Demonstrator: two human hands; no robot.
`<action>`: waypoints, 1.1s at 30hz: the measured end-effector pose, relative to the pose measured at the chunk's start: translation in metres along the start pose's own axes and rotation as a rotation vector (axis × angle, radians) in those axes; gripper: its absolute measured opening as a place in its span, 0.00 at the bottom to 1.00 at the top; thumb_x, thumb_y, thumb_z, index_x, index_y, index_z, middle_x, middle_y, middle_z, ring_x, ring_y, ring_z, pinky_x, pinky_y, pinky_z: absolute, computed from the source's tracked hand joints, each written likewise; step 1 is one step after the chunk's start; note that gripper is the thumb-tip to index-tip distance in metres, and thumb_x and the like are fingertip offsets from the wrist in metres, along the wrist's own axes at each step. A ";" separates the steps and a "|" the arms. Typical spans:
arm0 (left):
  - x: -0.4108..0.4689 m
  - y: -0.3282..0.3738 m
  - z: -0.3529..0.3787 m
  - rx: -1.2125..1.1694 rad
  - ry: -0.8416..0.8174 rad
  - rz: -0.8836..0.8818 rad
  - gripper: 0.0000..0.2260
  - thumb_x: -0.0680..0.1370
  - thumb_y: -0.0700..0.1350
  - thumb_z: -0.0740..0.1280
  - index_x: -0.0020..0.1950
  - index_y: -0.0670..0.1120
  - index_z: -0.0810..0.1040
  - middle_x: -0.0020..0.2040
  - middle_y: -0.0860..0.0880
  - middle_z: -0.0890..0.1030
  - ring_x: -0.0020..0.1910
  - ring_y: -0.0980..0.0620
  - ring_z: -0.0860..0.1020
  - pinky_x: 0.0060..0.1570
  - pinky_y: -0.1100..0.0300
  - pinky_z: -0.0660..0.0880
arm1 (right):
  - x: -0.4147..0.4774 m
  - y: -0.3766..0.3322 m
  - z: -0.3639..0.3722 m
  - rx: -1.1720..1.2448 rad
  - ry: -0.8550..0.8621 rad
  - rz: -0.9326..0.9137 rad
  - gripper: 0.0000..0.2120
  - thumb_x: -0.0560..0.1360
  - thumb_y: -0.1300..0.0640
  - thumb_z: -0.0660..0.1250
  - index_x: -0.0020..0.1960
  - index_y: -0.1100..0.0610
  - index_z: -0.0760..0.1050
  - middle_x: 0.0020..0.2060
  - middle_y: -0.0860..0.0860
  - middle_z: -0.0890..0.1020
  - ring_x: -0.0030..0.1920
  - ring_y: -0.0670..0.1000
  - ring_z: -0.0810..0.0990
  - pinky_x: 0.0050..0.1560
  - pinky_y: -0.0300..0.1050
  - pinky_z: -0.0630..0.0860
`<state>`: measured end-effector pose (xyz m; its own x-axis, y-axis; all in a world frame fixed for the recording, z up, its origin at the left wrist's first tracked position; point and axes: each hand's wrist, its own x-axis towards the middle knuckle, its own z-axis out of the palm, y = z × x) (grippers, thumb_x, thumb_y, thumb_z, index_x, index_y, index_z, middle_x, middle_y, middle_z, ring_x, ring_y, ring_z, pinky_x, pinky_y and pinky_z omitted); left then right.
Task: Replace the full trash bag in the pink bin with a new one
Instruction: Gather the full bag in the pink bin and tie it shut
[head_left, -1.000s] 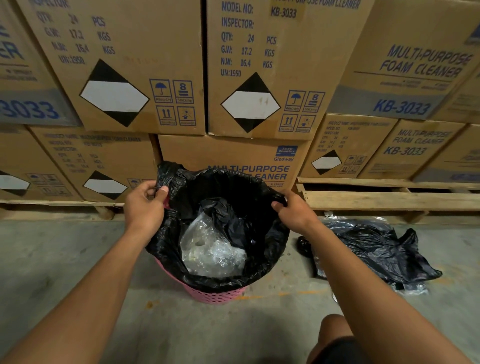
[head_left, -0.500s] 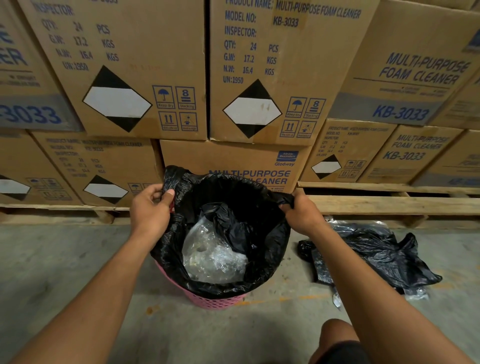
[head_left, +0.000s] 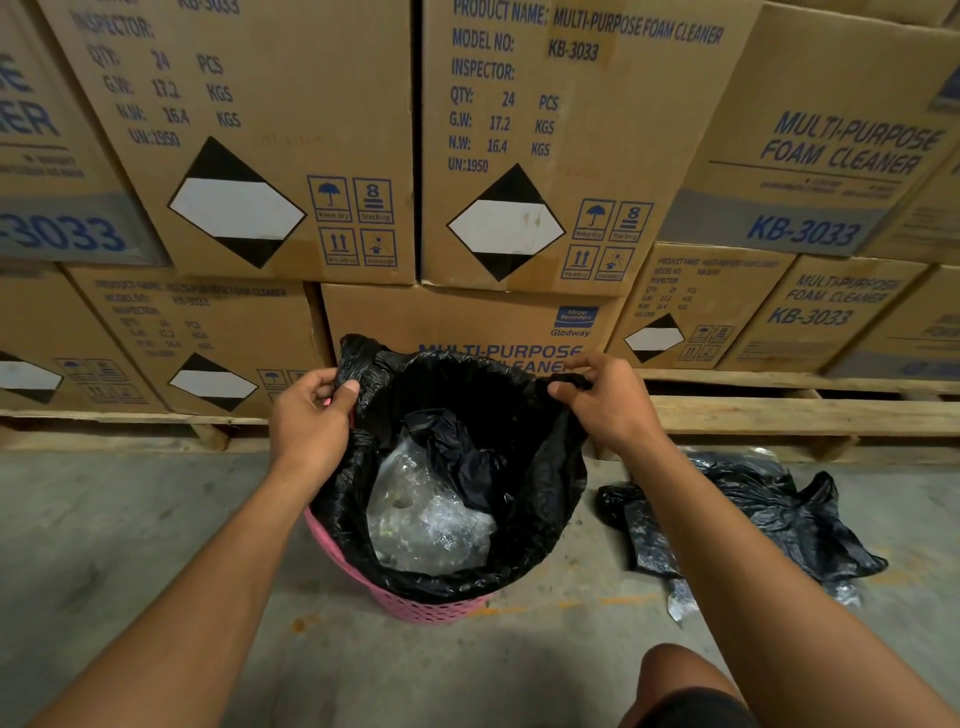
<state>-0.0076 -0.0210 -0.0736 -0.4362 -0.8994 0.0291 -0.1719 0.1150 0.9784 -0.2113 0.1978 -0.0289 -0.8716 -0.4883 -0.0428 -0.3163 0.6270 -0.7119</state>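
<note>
Black bag (head_left: 540, 525) rim pinched by both hands.

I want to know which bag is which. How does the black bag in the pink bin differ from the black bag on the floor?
The bag in the bin stands open, lining the pink bin; the bag on the floor lies crumpled and flat. The bag in the bin is gripped at its rim by the left hand and right hand; the bag on the floor is untouched. The bag in the bin holds clear plastic. Both are black plastic.

Stacked cardboard boxes (head_left: 260, 156) on wooden pallets (head_left: 779, 413), concrete floor (head_left: 104, 519).
</note>
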 end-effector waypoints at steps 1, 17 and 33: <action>-0.001 0.002 -0.001 -0.002 0.001 0.002 0.09 0.80 0.42 0.68 0.59 0.50 0.75 0.43 0.57 0.77 0.40 0.64 0.75 0.34 0.79 0.68 | 0.001 -0.002 -0.002 -0.004 -0.019 -0.009 0.18 0.75 0.55 0.74 0.65 0.53 0.78 0.53 0.50 0.84 0.56 0.53 0.82 0.58 0.53 0.80; 0.008 0.058 0.008 -0.143 -0.155 0.019 0.10 0.82 0.53 0.65 0.52 0.47 0.79 0.38 0.52 0.83 0.38 0.56 0.78 0.49 0.57 0.75 | -0.004 -0.038 -0.014 -0.145 0.047 -0.024 0.09 0.80 0.51 0.69 0.48 0.57 0.74 0.44 0.55 0.82 0.47 0.59 0.79 0.44 0.49 0.73; -0.010 0.067 0.003 -0.125 -0.246 0.201 0.10 0.81 0.39 0.67 0.50 0.55 0.80 0.55 0.50 0.83 0.51 0.54 0.82 0.42 0.67 0.76 | -0.015 -0.066 -0.025 -0.180 0.118 -0.188 0.06 0.78 0.62 0.70 0.53 0.55 0.81 0.48 0.55 0.83 0.49 0.57 0.81 0.50 0.53 0.81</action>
<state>-0.0180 -0.0032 -0.0088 -0.6530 -0.7336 0.1883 0.0420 0.2132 0.9761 -0.1863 0.1790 0.0360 -0.8254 -0.5392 0.1673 -0.5288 0.6348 -0.5633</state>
